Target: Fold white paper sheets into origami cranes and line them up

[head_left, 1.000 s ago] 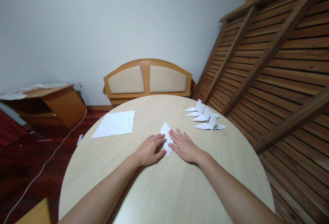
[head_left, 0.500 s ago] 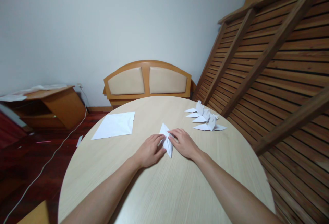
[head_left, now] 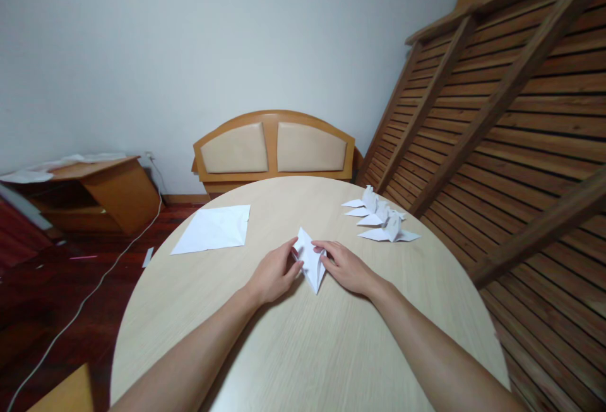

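A folded white paper (head_left: 310, 262), shaped like a long diamond, lies on the round table in front of me, one point away from me and one towards me. My left hand (head_left: 275, 271) holds its left edge between thumb and fingers. At the right edge, my right hand (head_left: 348, 267) grips the paper, with thumb and forefinger at a side flap. Some fingertips are hidden behind the paper's edges. Beyond my right hand stand several folded paper cranes (head_left: 391, 230) in a row.
A flat, creased white sheet (head_left: 213, 229) lies at the left of the round table (head_left: 303, 361). Behind the table is a padded headboard (head_left: 273, 115). Wooden slats (head_left: 502, 122) lean on the right. At the left are a low cabinet (head_left: 127, 197) and a cable (head_left: 89, 295) on the floor.
My hands have moved slightly apart, to the paper's two side edges. The diamond now looks wider, and its middle, earlier covered by my fingers, shows. The view has shifted a little.
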The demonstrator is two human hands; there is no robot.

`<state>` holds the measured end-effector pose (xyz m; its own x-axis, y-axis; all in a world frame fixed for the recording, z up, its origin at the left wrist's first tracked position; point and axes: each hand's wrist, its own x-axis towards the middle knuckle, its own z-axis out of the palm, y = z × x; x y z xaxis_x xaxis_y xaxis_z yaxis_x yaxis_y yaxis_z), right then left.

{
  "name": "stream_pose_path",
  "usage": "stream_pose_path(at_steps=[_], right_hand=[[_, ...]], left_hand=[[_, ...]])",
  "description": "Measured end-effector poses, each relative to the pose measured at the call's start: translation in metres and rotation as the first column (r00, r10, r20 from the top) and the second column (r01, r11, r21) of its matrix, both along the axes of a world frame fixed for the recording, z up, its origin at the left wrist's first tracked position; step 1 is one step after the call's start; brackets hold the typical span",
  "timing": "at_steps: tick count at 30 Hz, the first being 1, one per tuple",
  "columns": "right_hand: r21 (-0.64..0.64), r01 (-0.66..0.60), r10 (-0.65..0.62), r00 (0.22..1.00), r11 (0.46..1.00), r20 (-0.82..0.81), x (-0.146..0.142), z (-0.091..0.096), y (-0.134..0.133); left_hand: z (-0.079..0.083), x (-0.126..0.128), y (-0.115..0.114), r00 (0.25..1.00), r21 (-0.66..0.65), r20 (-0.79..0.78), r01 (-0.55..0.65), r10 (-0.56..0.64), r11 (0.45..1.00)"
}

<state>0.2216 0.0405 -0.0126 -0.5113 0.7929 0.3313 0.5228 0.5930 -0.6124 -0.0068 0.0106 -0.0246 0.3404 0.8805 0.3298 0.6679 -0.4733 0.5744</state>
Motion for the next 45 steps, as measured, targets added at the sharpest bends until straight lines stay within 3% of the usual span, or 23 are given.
stream_pose_path(at_steps=[9,20,31,40,45], right_hand=[[0.046,-0.081,0.08,0.996,0.996,0.03,0.002,0.002,0.0],[-0.033,0.024,-0.023,0.999,0.999,0.022,0.004,0.0,0.001],[-0.018,-0.005,0.006,0.999,1.0,0.032,-0.005,0.006,-0.006],[0.008,0.099,-0.099,0.991,0.995,0.085,-0.009,0.006,-0.008],[0.002,0.109,-0.109,0.99,0.994,0.094,-0.009,0.007,-0.009]], left_hand=[[0.003,-0.005,-0.001,0.999,-0.036,0.025,0.039,-0.038,0.999],[0.003,-0.006,-0.001,0.999,0.018,-0.036,0.041,-0.04,0.999],[0.016,0.001,-0.005,0.993,0.001,-0.096,-0.071,0.071,0.997],[0.013,0.004,-0.007,0.989,-0.033,0.056,-0.135,0.136,0.99],[0.015,0.004,-0.009,0.993,-0.015,0.044,-0.108,0.109,0.994]])
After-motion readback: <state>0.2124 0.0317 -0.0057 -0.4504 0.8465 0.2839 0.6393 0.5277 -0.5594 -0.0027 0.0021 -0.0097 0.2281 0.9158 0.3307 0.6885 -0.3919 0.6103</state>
